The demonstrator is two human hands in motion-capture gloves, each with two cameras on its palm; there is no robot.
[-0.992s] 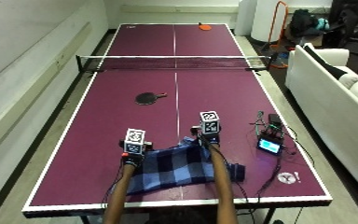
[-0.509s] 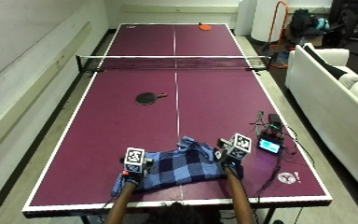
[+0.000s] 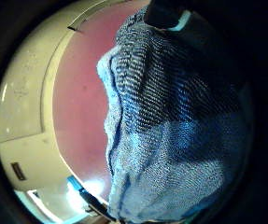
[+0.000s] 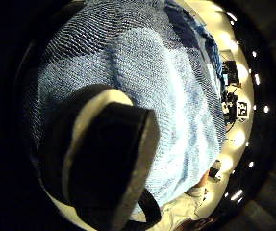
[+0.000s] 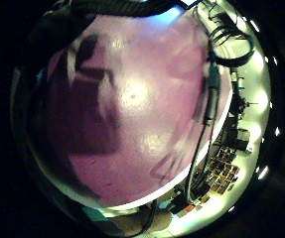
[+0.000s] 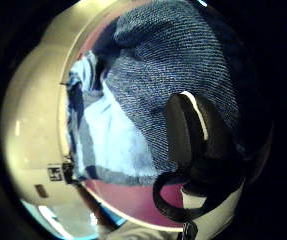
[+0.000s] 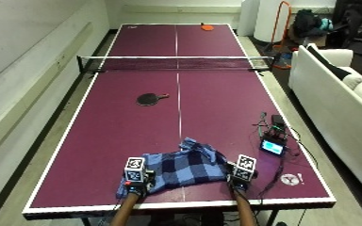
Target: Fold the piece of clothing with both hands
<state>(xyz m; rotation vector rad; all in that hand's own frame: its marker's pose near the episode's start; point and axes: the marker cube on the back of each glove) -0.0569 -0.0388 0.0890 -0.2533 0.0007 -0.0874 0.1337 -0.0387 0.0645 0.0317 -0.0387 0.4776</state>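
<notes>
At the near end of the purple table [image 7: 105, 136], a blue checked garment [image 7: 184, 165] is spread in a rumpled heap between two gloved hands, close to the near edge. The left hand [image 7: 135, 184] is set on the garment's left end, where a thumb is seen curled over the cloth in its palm view, so a pinch is judged likely. The right hand [image 7: 241, 178] is at the garment's right edge, a finger bent over the fabric. A black paddle [image 7: 150, 98] lies well apart, and a small device [image 7: 274, 146] sits near the right hand. A fold could be spoiled if only the top layer were pinched, or the cloth dragged off the edge.
</notes>
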